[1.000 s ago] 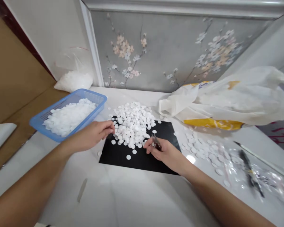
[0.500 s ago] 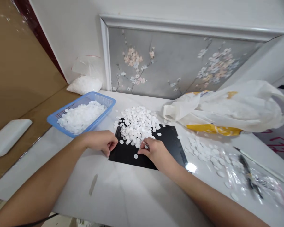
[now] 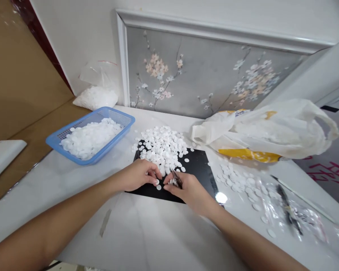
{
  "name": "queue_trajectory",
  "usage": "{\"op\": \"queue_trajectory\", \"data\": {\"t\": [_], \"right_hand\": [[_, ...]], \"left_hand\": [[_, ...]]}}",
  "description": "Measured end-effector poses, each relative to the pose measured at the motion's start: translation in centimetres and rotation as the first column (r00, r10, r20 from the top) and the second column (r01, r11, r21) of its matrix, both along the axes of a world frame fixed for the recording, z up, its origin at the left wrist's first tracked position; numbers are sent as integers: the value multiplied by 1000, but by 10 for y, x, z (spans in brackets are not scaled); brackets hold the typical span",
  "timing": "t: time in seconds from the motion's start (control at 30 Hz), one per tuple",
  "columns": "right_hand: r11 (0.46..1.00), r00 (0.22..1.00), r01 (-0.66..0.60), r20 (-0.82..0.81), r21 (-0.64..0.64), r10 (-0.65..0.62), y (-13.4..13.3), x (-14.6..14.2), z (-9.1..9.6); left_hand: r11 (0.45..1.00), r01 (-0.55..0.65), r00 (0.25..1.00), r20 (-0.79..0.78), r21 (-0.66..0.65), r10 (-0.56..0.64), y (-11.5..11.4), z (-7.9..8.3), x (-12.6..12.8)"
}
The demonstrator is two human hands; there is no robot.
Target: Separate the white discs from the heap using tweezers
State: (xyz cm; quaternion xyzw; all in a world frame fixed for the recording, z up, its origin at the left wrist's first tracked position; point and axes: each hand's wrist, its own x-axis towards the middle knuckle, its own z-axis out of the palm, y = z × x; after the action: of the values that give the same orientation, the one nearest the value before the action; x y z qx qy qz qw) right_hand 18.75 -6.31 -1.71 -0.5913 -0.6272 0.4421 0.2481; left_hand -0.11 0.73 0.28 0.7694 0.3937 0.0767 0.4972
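Observation:
A pile of small white discs point(image 3: 162, 146) lies on a black mat point(image 3: 199, 165) on the white table. My left hand point(image 3: 139, 175) rests on the mat's near edge with its fingers curled, fingertips touching a single white disc point(image 3: 158, 187). My right hand point(image 3: 185, 188) is close beside it, closed around dark tweezers point(image 3: 175, 178) whose tips point toward the pile. The two hands almost meet over the loose disc.
A blue basket point(image 3: 124, 126) full of white discs stands at the left. A clear bag of discs point(image 3: 96, 96) leans on the wall behind it. A white and yellow plastic bag point(image 3: 271, 131) lies right, with scattered discs point(image 3: 240, 177) and small clear bags point(image 3: 296, 216) near it.
My left hand has moved right from beside the mat onto its near edge, meeting my right hand at a loose disc. The tweezers show again in my right hand.

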Motion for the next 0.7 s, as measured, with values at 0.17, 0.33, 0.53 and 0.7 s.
{"op": "queue_trajectory", "data": {"t": [0.17, 0.33, 0.53, 0.7], "right_hand": [[996, 996, -49, 83, 79, 42, 6, -15, 1], [997, 996, -77, 37, -13, 77, 5, -13, 4], [964, 832, -51, -546, -259, -103, 1, 6, 3], [965, 715, -90, -691, -246, -110, 3, 9, 3]], "left_hand": [[994, 30, 999, 14, -110, -29, 7, -2, -5], [990, 27, 1000, 10, -140, -26, 8, 1, -6], [998, -34, 979, 200, -47, 43, -3, 9, 5], [988, -157, 964, 217, 9, 152, -12, 7, 15]]}}
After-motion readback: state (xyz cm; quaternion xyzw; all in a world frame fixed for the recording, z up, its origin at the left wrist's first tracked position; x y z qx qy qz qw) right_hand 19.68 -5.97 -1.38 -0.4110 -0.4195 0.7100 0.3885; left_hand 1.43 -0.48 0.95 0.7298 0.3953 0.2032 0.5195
